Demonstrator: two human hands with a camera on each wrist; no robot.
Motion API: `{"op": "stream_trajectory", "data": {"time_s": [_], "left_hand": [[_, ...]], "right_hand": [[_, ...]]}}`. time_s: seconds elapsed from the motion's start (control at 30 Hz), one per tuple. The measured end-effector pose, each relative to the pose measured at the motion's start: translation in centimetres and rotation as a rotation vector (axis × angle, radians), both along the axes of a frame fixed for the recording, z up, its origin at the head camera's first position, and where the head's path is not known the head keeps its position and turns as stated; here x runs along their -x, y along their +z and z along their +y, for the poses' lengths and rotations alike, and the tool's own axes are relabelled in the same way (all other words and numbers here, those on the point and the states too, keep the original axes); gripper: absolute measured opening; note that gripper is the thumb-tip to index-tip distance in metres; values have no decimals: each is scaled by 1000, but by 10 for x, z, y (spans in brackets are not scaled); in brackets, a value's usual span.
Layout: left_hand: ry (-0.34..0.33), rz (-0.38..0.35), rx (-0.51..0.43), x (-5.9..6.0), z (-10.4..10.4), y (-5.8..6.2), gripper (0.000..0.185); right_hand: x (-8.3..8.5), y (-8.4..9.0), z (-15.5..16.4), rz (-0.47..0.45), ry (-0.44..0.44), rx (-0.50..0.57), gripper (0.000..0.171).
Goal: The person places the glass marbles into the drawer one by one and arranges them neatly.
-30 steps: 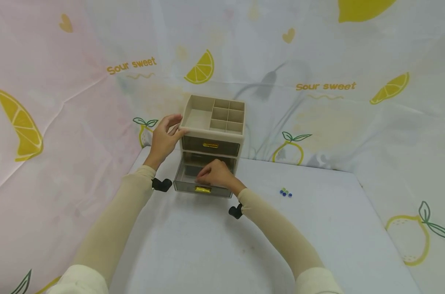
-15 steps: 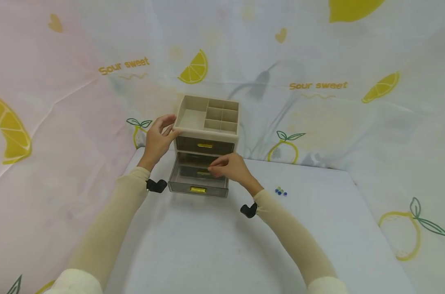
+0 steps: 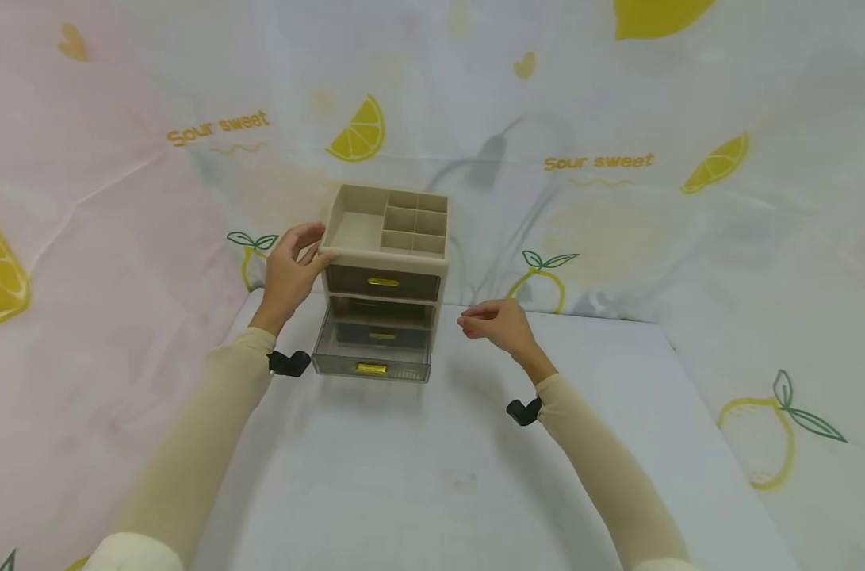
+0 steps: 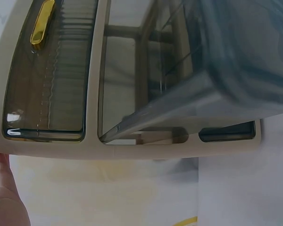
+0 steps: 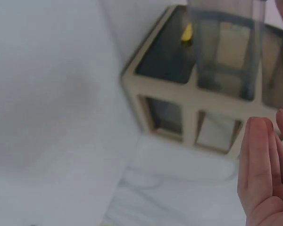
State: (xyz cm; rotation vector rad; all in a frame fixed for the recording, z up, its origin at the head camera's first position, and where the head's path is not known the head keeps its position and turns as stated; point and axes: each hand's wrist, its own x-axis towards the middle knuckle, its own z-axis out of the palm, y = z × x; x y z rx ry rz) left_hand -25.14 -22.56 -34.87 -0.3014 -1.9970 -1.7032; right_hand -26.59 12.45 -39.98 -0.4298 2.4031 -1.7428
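Observation:
A beige drawer organizer (image 3: 382,260) stands against the back wall, its top split into one large tray and several small compartments. Its smoky clear middle drawer (image 3: 332,365) is pulled out, with a gold handle (image 3: 371,369) on the front. My left hand (image 3: 289,274) holds the organizer's upper left corner, thumb on the front rim and fingers along the side. Off to the right of the organizer, my right hand (image 3: 503,325) hovers over the table with nothing visible between thumb and fingers. In the right wrist view its fingers (image 5: 259,160) are extended, thumb apart.
The organizer's top drawer (image 3: 418,284) is closed. Below the pulled-out drawer, the bottom drawer's handle (image 3: 382,335) shows through the clear plastic. A white cloth covers the table (image 3: 375,476); a lemon-print sheet (image 3: 603,238) hangs behind. Both wrists carry black camera mounts.
My right hand has risen out of the pulled-out drawer and moved right, past the organizer's side. It now hides the small blue and green pieces. My left hand stays on the corner.

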Motion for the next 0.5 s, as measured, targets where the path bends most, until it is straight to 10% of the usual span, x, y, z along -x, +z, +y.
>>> {"op": "stream_trajectory", "data": {"time_s": [0.5], "left_hand": [[21,7,23,-3,0,1,50]], "right_hand": [[-1,-64,96,228,-296,-506,24]]}}
